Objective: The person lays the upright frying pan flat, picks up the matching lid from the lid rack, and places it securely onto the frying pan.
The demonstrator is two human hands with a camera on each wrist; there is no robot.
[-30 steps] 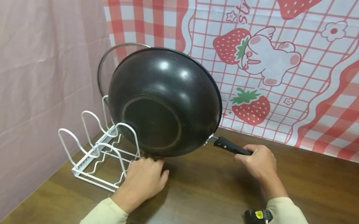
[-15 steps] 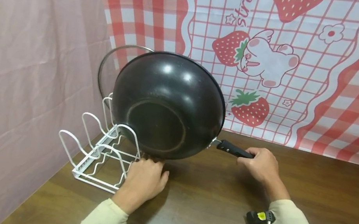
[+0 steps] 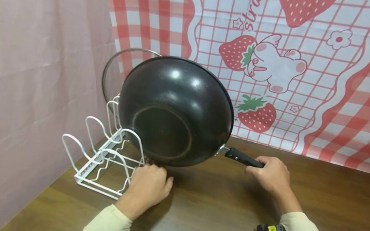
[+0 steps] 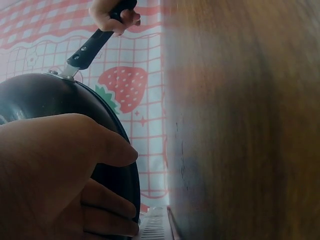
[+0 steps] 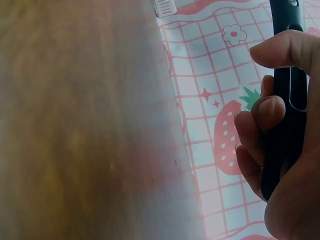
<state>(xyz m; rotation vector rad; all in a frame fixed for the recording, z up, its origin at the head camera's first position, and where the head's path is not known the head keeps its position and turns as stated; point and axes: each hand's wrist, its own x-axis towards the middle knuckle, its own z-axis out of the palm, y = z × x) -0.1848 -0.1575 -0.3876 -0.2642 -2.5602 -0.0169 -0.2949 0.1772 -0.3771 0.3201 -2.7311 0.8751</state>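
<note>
A black wok (image 3: 175, 109) stands tilted on its side at the far end of a white wire pan rack (image 3: 87, 172), its underside facing me. My right hand (image 3: 272, 175) grips the wok's black handle (image 3: 245, 158); in the right wrist view fingers and thumb wrap the handle (image 5: 287, 135). My left hand (image 3: 149, 185) is low at the rack's right side, just below the wok, fingers curled at the rail; its exact hold there is partly hidden. In the left wrist view the left hand (image 4: 65, 165) partly covers the wok (image 4: 45, 97).
Behind the wok a round lid with a thin metal rim (image 3: 105, 73) stands upright at the rack's far end. The rack's nearer wire loops (image 3: 72, 137) hold nothing. A pink cloth (image 3: 31, 65) hangs at left, a strawberry-print cloth (image 3: 335, 95) behind the wooden table (image 3: 208, 217).
The wok and the right hand on its handle have shifted slightly right and toward me. The left hand and the rack have stayed nearly in place.
</note>
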